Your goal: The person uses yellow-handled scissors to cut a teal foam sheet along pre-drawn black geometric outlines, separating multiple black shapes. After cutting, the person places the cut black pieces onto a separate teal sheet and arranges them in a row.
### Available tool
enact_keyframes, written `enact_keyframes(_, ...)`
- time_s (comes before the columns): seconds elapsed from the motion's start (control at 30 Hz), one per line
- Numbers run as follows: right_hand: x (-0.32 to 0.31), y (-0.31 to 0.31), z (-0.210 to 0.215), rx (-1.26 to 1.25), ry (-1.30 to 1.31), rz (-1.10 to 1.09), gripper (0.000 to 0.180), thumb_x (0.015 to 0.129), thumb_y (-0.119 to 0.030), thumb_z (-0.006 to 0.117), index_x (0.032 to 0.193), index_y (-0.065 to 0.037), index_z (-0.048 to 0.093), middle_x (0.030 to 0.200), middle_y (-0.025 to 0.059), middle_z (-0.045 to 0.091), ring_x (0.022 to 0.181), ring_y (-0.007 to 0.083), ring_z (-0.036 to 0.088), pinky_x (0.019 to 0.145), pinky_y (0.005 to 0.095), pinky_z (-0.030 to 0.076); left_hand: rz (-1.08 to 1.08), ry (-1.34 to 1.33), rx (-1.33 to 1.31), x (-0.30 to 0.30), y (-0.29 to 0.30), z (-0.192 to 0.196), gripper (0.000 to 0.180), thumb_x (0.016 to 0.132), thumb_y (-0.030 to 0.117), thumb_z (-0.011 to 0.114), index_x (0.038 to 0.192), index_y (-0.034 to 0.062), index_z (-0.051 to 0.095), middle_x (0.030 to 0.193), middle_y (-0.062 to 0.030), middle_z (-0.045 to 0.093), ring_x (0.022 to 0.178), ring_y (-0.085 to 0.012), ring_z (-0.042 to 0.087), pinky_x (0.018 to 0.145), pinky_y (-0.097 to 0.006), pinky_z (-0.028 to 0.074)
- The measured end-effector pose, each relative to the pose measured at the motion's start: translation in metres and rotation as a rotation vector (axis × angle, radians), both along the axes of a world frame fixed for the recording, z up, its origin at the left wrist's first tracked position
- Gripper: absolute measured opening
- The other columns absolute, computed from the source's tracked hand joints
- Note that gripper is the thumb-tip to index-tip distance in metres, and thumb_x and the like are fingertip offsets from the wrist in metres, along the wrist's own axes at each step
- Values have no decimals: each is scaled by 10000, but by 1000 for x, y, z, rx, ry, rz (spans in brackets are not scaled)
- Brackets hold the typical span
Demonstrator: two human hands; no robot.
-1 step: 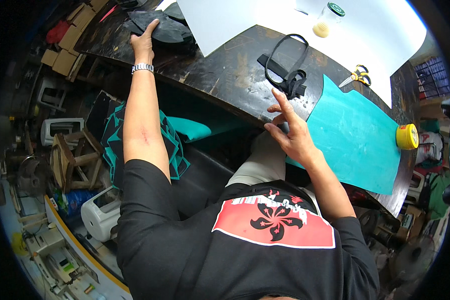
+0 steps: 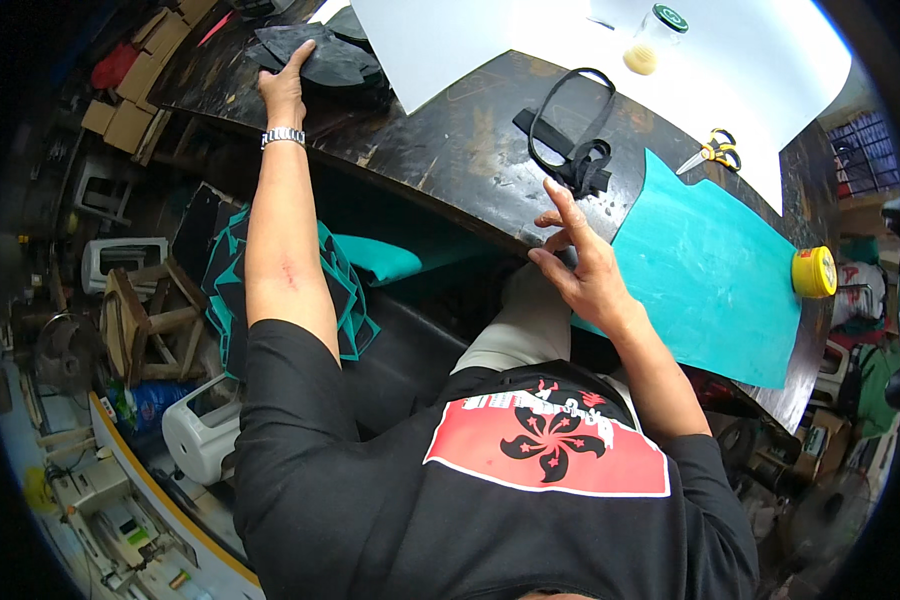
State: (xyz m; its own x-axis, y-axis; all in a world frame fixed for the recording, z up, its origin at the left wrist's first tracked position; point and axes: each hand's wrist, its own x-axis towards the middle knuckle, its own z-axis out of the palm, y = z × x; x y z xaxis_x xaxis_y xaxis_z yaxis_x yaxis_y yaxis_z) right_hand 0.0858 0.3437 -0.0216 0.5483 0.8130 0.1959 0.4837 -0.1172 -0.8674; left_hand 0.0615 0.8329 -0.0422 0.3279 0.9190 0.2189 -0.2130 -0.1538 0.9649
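Observation:
At the table's far left, my left hand grips the near edge of a stack of dark grey flat pieces, its thumb lying on top. The fingers at the stack's side are partly hidden. My right hand hovers by the table's near edge with nothing in it, its index finger stretched and thumb apart. Just beyond its fingertips lies a looped black strap. To its right a teal sheet drapes over the table edge, partly behind my right forearm.
Yellow-handled scissors lie beside a large white sheet. A green-lidded jar stands on that sheet. A yellow tin sits at the teal sheet's right edge. Teal-edged black pieces, a wooden stool and plastic stools are left below.

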Motion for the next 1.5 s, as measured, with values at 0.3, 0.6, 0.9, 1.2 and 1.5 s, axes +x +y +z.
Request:
enact_keyframes(0.3, -3, -3, -3, -44, 7, -1, 855, 834, 70, 689, 1555, -119, 270, 1146, 138, 624, 798, 143, 636, 818, 299, 515, 165, 169, 403, 8, -6, 14, 1022, 600, 240, 947, 1402, -38, 378, 1323, -221, 540, 1219, -335, 534, 1086, -411, 403)
enact_keyframes(0.6, -4, -17, -3, 107, 111, -113, 868, 870, -61, 714, 1571, -161, 210, 1136, 149, 627, 870, 179, 657, 837, 326, 523, -118, -576, -388, -50, -47, 52, 352, 779, 153, 782, 1079, -5, 685, 1081, -121, 707, 989, -293, 667, 950, -445, 510)
enact_keyframes(0.9, 28, -13, 7, 191, 349, -215, 888, 871, -197, 751, 1566, -169, 198, 1122, 153, 609, 979, 214, 643, 854, 349, 538, -577, -605, -497, -120, -225, 59, 361, 906, 86, 631, 1245, -34, 603, 1204, -155, 665, 1063, -231, 655, 940, -357, 533)
enact_keyframes(1.2, 125, 43, -32, -208, -506, -142, 699, 778, -26, 630, 1437, -138, 426, 1129, 224, 621, 1122, 409, 573, 935, 488, 482, -802, -325, -749, -106, -346, 21, 367, 851, -55, 677, 1194, 38, 589, 1063, -80, 696, 924, -196, 703, 813, -339, 604)
enact_keyframes(1.5, 204, 109, 57, -130, -458, -423, 656, 817, -454, 750, 1264, -16, 557, 972, 238, 677, 821, 362, 648, 731, 485, 523, -842, -398, -676, -80, -328, 29, 131, 931, 40, 637, 1048, 10, 688, 1034, -117, 731, 896, -213, 726, 788, -347, 616)
